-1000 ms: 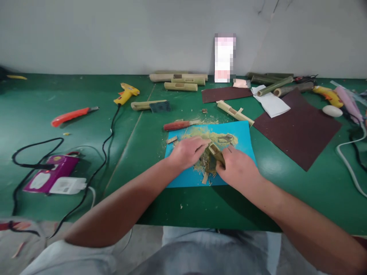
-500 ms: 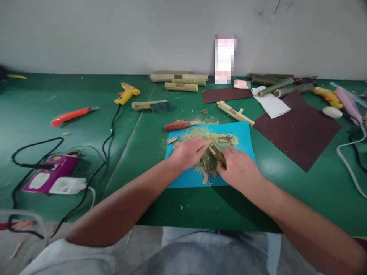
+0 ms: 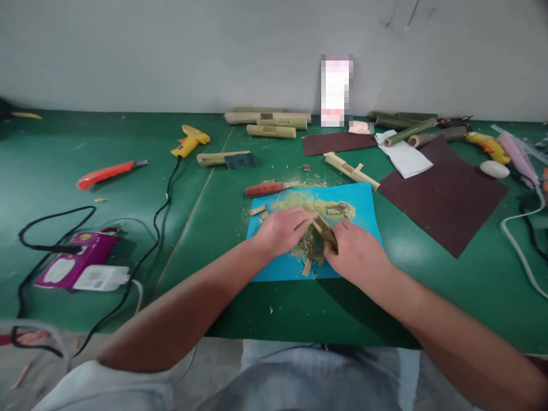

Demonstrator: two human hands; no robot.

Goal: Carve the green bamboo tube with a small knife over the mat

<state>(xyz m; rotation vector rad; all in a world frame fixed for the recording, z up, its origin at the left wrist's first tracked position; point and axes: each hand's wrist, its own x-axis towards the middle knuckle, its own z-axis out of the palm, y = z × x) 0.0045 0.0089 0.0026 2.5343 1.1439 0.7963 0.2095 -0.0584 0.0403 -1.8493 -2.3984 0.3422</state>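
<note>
Above a blue sheet (image 3: pixel 274 267) strewn with shavings and yellowish dust, a short bamboo piece (image 3: pixel 324 228) with a cut opening is tilted between my hands. My right hand (image 3: pixel 357 242) has its fingers wrapped round the lower right end of the piece. My left hand (image 3: pixel 285 229) is closed at the upper left end, fingers pressed together against it; its fingertips are partly hidden. A red-handled tool (image 3: pixel 265 189) lies at the sheet's top left edge. Small wood scraps (image 3: pixel 307 267) lie below the bamboo piece.
More bamboo pieces (image 3: pixel 271 131) lie at the back. Left are a yellow glue gun (image 3: pixel 190 142), a red cutter (image 3: pixel 107 174) and a purple box (image 3: pixel 79 260) with cables. Dark brown sheets (image 3: pixel 445 200), a white paper (image 3: pixel 406 157) and a white egg-shaped object (image 3: pixel 494 169) lie right.
The bamboo piece has shifted slightly between my hands, and more of its upper end shows beside my left fingertips. My grip looks the same.
</note>
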